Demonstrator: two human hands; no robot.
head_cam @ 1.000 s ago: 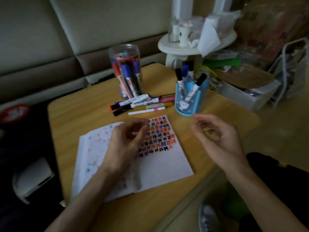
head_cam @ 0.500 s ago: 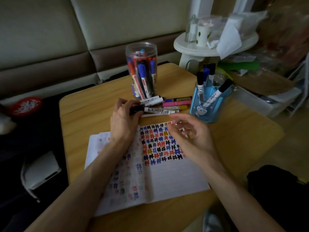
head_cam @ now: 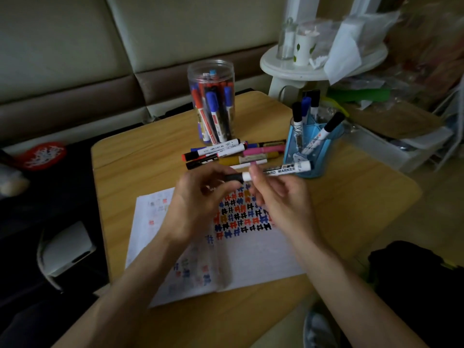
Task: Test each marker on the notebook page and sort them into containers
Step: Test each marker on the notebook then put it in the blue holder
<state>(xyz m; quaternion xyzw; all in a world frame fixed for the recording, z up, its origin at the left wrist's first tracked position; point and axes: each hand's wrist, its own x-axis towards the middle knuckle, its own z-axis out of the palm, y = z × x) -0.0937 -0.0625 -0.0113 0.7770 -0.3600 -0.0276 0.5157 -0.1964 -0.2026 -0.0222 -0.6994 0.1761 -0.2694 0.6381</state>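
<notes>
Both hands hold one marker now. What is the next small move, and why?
Likely pull off the black cap: the left hand holds it, the right hand pinches the marker by its barrel above the notebook page, and the tip is covered.

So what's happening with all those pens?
Someone is testing markers. One black-capped marker is held above the notebook: the left hand grips the cap end and the right hand pinches the barrel. The page already has rows of coloured marks. More loose markers lie on the table, and others stand in a clear jar and a blue cup.
</notes>
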